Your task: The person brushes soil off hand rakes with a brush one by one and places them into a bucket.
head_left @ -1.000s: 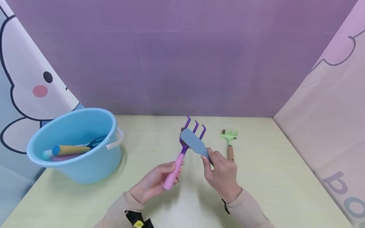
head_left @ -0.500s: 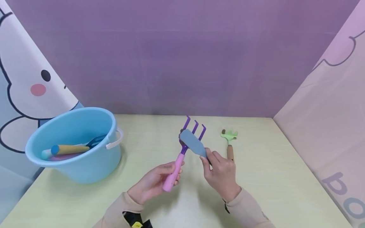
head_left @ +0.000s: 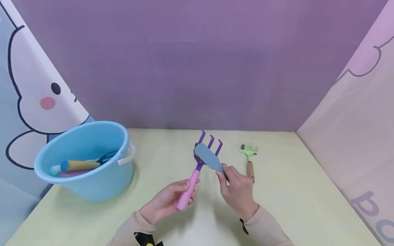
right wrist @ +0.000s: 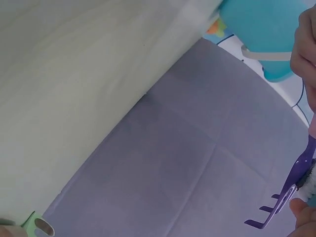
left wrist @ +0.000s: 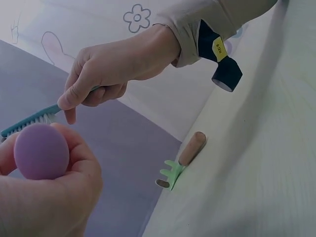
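My left hand (head_left: pixel 167 201) grips the pink handle of a purple three-pronged hand rake (head_left: pixel 188 193), held over the table with its prongs pointing away. Between thumb and fingers, my right hand (head_left: pixel 239 193) pinches a blue-grey scrub brush (head_left: pixel 208 157). The brush lies across the rake's head, bristle side down. White bristles (left wrist: pixel 48 118) show under its back in the left wrist view, and they meet the rake head (right wrist: pixel 298 170) in the right wrist view. Dark brown dirt shows at the rake head's left edge, beside the brush.
A light blue bucket (head_left: pixel 98 191) stands at the left, holding several tools, one with a yellow handle (head_left: pixel 83 165). Behind my right hand lies a small green hand rake (head_left: pixel 248 152) with a wooden handle and brown spots. A purple backdrop (head_left: pixel 197 85) rises behind the table.
The head view has tilted slightly, so the whole scene sits a little lower. Both hands keep their hold, and the brush stays on the rake's head with hardly any shift.
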Action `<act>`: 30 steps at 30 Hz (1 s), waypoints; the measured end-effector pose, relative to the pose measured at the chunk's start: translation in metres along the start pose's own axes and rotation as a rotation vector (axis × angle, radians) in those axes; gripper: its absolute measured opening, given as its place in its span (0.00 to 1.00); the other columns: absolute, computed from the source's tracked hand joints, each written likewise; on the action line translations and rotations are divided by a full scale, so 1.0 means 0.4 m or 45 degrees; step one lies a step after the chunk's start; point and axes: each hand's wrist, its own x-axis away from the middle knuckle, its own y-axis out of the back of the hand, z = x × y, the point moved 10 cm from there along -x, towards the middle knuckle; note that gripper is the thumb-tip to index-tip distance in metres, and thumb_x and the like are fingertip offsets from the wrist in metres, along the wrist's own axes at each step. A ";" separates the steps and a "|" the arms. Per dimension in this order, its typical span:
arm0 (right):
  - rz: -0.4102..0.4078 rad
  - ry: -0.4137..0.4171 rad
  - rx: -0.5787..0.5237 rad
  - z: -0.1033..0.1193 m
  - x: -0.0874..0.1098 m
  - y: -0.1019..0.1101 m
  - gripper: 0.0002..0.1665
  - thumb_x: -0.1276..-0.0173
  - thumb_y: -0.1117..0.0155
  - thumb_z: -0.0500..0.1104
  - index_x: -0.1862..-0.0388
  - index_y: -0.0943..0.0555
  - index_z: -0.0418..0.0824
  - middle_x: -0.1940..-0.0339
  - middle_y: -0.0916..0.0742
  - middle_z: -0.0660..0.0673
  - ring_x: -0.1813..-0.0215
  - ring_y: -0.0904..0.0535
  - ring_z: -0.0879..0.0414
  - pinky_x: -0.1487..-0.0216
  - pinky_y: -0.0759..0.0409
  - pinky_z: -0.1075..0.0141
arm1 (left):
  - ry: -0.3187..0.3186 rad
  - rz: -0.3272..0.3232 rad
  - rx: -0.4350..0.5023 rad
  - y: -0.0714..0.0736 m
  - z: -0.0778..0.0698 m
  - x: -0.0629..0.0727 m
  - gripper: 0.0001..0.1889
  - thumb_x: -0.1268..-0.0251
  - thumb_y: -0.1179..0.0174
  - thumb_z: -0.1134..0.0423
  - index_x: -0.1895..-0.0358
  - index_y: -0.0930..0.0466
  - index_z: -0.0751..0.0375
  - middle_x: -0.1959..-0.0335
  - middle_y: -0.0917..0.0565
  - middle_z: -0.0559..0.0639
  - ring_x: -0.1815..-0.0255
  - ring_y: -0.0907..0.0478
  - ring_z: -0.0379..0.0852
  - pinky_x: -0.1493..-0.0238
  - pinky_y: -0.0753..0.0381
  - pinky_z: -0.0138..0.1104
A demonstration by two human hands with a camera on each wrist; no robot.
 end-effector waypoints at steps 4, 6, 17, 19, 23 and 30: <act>0.000 -0.019 -0.021 -0.009 -0.004 -0.005 0.27 0.28 0.56 0.52 0.64 0.19 0.30 0.84 0.23 0.49 0.87 0.37 0.67 0.86 0.45 0.81 | -0.004 -0.015 -0.012 0.006 -0.006 -0.004 0.14 0.29 0.57 0.61 0.44 0.31 0.57 0.61 0.22 0.45 0.61 0.26 0.36 0.58 0.25 0.25; -0.010 -0.043 -0.038 -0.018 -0.007 -0.004 0.27 0.28 0.56 0.52 0.64 0.20 0.29 0.84 0.22 0.48 0.86 0.38 0.67 0.86 0.45 0.81 | 0.004 -0.039 -0.037 0.011 -0.007 -0.005 0.14 0.29 0.56 0.61 0.45 0.32 0.59 0.62 0.22 0.45 0.62 0.26 0.36 0.58 0.25 0.25; -0.074 -0.199 -0.128 -0.075 -0.020 0.029 0.22 0.30 0.49 0.49 0.64 0.20 0.29 0.83 0.23 0.46 0.80 0.39 0.62 0.83 0.43 0.79 | 0.019 -0.118 -0.116 0.034 0.000 -0.006 0.14 0.31 0.54 0.61 0.46 0.32 0.60 0.62 0.23 0.46 0.64 0.27 0.36 0.59 0.25 0.25; -0.052 -0.204 -0.132 -0.075 -0.014 0.026 0.21 0.30 0.48 0.48 0.64 0.20 0.29 0.84 0.24 0.48 0.79 0.40 0.63 0.83 0.44 0.80 | 0.012 -0.143 -0.130 0.038 -0.003 -0.005 0.16 0.31 0.53 0.61 0.44 0.33 0.62 0.62 0.24 0.46 0.63 0.27 0.36 0.60 0.25 0.25; -0.026 -0.223 -0.136 -0.077 -0.006 0.028 0.19 0.31 0.46 0.46 0.64 0.20 0.29 0.84 0.25 0.48 0.80 0.39 0.64 0.83 0.44 0.81 | -0.007 -0.257 -0.237 0.060 -0.016 0.001 0.25 0.33 0.50 0.60 0.37 0.40 0.69 0.61 0.24 0.46 0.62 0.28 0.37 0.60 0.26 0.26; -0.001 -0.258 -0.104 -0.087 0.003 0.034 0.16 0.34 0.42 0.43 0.63 0.20 0.29 0.82 0.23 0.46 0.83 0.39 0.66 0.84 0.42 0.79 | -0.051 -0.579 -0.652 0.140 -0.057 0.036 0.29 0.36 0.46 0.58 0.36 0.39 0.72 0.61 0.22 0.48 0.61 0.27 0.41 0.59 0.27 0.31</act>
